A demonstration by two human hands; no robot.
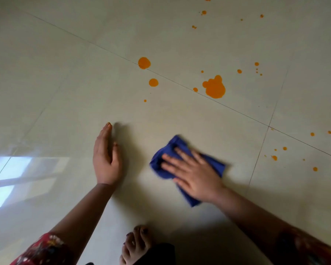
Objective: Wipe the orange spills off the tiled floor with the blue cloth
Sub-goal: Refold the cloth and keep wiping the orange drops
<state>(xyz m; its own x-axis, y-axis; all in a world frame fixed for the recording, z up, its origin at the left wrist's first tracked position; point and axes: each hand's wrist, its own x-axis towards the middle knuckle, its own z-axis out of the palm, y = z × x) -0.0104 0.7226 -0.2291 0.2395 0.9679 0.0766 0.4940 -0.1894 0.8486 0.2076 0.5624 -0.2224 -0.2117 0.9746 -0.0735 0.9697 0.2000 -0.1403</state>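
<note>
While pressed flat under the right hand (194,173), blue cloth (182,169) bunched on the pale tiled floor (65,83), fingers (172,158) spread wide across its top, palm down, nothing gripped. Left hand (106,159) open on bare tile just beside, fingers together, well apart from the cloth. Beyond both hands, untouched: orange spills (215,87), largest blob ahead, smaller drops scattered right.

Right hand (194,174) flat on blue cloth (217,164), left hand (106,159) on tiled floor (65,83), orange spills (215,87) beyond
</note>
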